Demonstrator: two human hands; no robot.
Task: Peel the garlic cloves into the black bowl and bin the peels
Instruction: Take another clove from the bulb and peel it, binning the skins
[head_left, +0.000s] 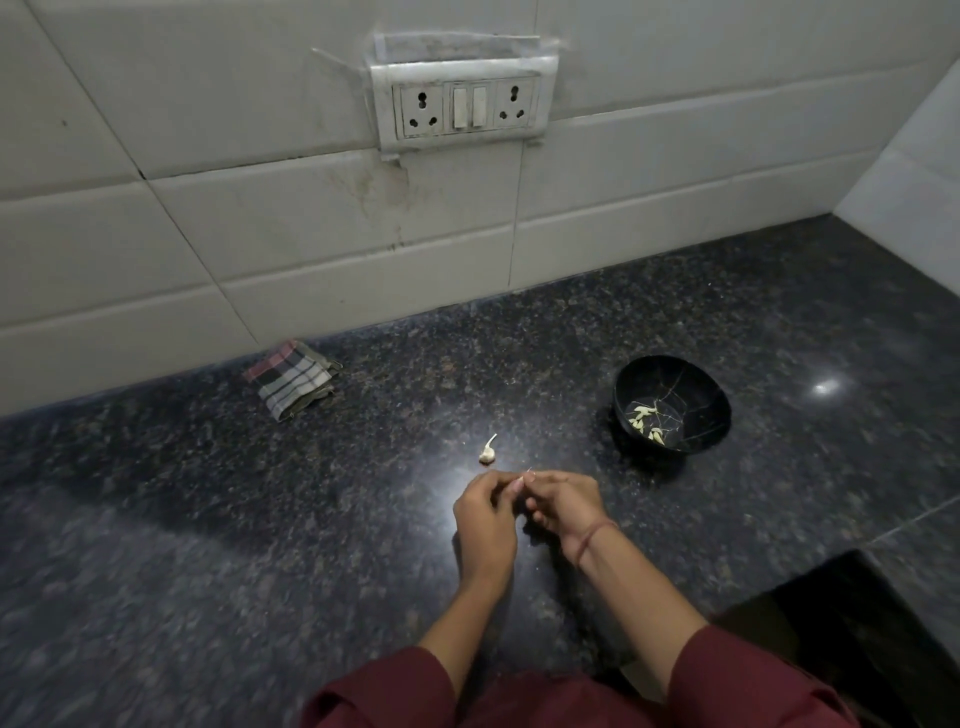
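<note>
The left hand (485, 519) and the right hand (563, 506) meet low over the dark table (208, 519); their curled fingers pinch between them a small garlic clove (527, 473), mostly hidden, only a pale tip showing. Another garlic piece (488, 451) lies on the table just beyond the hands; the black bowl (696, 379) stands apart to the right with peeled cloves (645, 420) inside; a checked cloth (291, 379) lies near the wall.
</note>
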